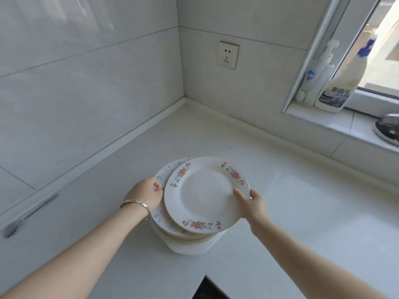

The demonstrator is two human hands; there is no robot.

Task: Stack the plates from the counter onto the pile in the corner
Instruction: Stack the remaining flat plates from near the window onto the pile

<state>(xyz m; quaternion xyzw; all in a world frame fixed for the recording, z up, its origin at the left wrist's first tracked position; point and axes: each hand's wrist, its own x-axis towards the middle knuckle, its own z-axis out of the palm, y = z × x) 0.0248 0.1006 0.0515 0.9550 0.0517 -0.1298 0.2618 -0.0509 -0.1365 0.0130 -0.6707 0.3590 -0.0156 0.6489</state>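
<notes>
At the far left, a slim metal handle (28, 214) lies against the grey tiled wall (86, 83), above the white counter (302, 212). The left forearm reaches in from the lower left with a silver bracelet (136, 207) on the wrist. The left hand (146, 193) grips the left rim of a blue-patterned plate (165, 171), its fingers curled over the edge and held close together.

That plate is near the top of the pile (185, 234), which stands on the counter out from the corner, with gold-edged plates below and a white squarish dish (190, 247) at the bottom. Over the pile, shifted a little to the right, is the floral plate (205, 195), white with pink flower sprays on its rim and slightly tilted. I cannot tell whether it rests on the plates beneath.

The right hand (252, 206) pinches this plate at its right rim, thumb flat on top and the other fingers hidden under it. Higher up, a white socket (228, 55) is set in the back wall. At the bottom edge, a dark hob (207, 288) corner shows.

On the window sill (323, 119) to the right stand a white pump bottle (313, 83) and, just beside it, a blue-capped cleaner bottle (341, 87). A round metal object (388, 130) lies at the far right.
</notes>
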